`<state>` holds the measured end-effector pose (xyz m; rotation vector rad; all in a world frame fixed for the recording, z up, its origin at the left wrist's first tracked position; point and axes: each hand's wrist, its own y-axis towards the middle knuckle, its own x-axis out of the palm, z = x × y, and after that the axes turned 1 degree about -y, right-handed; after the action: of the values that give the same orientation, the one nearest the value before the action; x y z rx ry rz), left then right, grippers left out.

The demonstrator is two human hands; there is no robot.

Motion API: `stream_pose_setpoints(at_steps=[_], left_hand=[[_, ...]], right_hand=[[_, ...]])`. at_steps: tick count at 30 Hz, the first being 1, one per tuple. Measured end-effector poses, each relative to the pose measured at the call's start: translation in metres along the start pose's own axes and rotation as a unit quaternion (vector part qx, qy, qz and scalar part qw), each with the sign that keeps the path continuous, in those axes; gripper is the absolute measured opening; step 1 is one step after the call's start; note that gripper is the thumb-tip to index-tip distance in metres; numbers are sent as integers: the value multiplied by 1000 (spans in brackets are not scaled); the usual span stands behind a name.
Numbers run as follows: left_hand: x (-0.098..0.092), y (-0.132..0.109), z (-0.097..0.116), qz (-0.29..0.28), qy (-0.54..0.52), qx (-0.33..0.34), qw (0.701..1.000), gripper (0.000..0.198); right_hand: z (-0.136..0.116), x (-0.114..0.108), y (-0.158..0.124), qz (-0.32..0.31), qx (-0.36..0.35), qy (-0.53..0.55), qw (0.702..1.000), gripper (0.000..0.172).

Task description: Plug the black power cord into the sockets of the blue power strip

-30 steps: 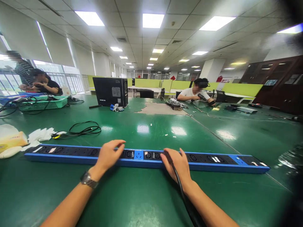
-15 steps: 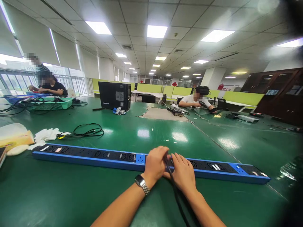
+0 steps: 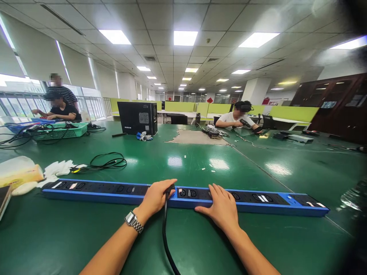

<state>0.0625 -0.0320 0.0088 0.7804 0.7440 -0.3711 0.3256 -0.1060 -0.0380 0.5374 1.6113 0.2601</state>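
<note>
The strip (image 3: 186,203), long, blue-sided and black-topped with sockets (image 3: 192,193) and pale labels (image 3: 260,198), lay left to right across the near worktop (image 3: 65,233). The left hand (image 3: 155,197) held a black plug (image 3: 171,189) at it; the right hand (image 3: 223,208), thumb wide, rested on it.

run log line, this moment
left hand: holds black plug; right hand: open at power strip; coiled cable: beyond power strip

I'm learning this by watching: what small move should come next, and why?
Probably press the black plug gently down: the left hand holds it at the middle of the power strip, and the right hand, lying on the strip, could steady it. Whether the plug is seated is hidden.
</note>
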Motion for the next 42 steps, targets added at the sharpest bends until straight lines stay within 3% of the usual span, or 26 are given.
stream_pose_setpoints(at_steps=[7, 9, 13, 17, 20, 23, 26, 29, 32, 34, 37, 42], left_hand=[[-1, 3, 12, -43, 35, -8, 998, 35], [1, 1, 14, -49, 46, -15, 998, 47], [2, -2, 14, -82, 79, -44, 993, 96], [0, -1, 6, -73, 28, -74, 994, 106], [-1, 0, 1, -67, -25, -100, 992, 109], [-3, 1, 3, -84, 7, -122, 989, 117], [-4, 0, 8, -84, 28, -128, 988, 114], [-5, -1, 11, -82, 39, -118, 989, 109], [-4, -1, 12, -76, 48, -119, 989, 105], [-3, -1, 11, -69, 55, -116, 989, 102], [-1, -1, 11, -66, 64, -107, 990, 97], [-3, -2, 9, -58, 60, -96, 992, 87]], right_hand=[[-2, -6, 0, 2, 1, 34, 999, 88], [-11, -10, 0, 17, -15, 72, 997, 83], [-60, -16, 1, 26, -94, 171, 980, 65], [-119, -14, 11, 12, -103, 224, 969, 47], [-135, -15, 23, 47, -92, 284, 953, 34], [-104, -27, 32, 159, 4, 394, 905, 35], [-25, -42, 30, 251, 145, 418, 861, 42], [69, -47, 15, 230, 255, 341, 875, 47], [127, -42, 2, 159, 240, 285, 914, 48], [138, -37, 1, 134, 192, 280, 931, 49], [133, -32, 6, 105, 138, 249, 953, 48], [135, -25, 5, 58, 104, 179, 977, 44]])
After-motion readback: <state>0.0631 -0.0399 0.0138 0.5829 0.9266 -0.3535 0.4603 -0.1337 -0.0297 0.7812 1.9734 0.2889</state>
